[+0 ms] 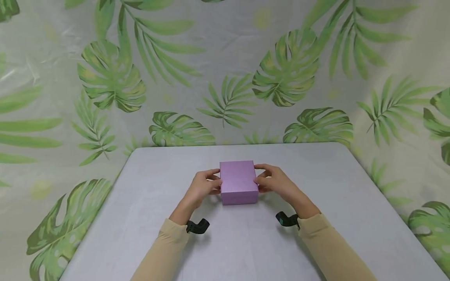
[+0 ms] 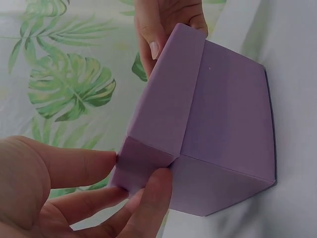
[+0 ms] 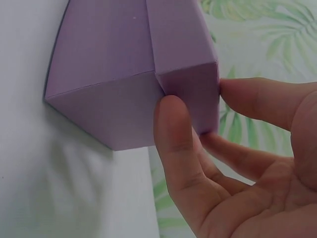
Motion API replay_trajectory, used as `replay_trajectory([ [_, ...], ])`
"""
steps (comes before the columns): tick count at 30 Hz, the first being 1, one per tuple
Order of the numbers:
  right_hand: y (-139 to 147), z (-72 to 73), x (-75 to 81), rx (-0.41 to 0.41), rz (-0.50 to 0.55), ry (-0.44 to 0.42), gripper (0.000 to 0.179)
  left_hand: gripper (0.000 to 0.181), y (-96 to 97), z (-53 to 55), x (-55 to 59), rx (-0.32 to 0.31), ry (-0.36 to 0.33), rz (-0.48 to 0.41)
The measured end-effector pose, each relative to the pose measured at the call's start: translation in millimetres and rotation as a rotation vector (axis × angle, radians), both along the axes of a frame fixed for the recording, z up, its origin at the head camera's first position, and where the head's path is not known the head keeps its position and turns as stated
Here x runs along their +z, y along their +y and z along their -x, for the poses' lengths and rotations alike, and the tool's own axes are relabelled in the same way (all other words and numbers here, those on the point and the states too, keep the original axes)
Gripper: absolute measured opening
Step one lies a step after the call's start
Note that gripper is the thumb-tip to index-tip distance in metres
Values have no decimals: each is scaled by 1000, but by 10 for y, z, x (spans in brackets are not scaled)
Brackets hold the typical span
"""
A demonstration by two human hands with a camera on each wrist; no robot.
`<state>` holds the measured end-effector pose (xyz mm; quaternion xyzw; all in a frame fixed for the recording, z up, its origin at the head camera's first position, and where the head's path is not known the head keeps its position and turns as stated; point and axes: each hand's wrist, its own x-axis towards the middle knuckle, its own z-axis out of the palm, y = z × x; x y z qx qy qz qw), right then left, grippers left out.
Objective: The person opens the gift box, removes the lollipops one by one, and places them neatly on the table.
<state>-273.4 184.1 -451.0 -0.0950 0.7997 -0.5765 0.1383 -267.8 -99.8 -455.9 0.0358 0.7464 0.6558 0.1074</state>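
A purple cardboard box [image 1: 239, 198] stands on the white table in the head view. Its lid [image 1: 238, 176] sits over the base, and a seam between lid and base [image 2: 233, 109] shows in the left wrist view. At the box's left side my left hand [image 1: 202, 185] holds the lid's edge, thumb and fingertips spread over its end. My right hand [image 1: 277, 183] grips the opposite end of the lid likewise. In the right wrist view, one right fingertip [image 3: 173, 116] lies right at the lid's lower rim. The box's far side is hidden.
The white table [image 1: 168, 164] extends around the box, its far edge against a leaf-patterned curtain [image 1: 232, 70]. Black camera bands sit on the left wrist [image 1: 199, 226] and right wrist [image 1: 286, 219], below beige sleeves [image 1: 161, 249].
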Motion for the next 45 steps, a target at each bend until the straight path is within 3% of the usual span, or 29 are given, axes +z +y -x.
replay_trajectory([
  [14, -129, -87, 152, -79, -79, 171, 61, 47, 44, -131, 204, 92, 137, 76],
  [26, -204, -168, 198, -116, -85, 232, 57, 48, 48, -227, 335, 141, 209, 212],
  [32, -236, -177, 218, -135, -73, 271, 55, 46, 49, -260, 397, 151, 239, 235],
  [40, -268, -210, 252, -155, -65, 304, 54, 47, 34, -314, 507, 125, 209, 219],
  [45, -294, -223, 263, -154, -35, 285, 57, 47, -1, -324, 536, 91, 160, 158],
])
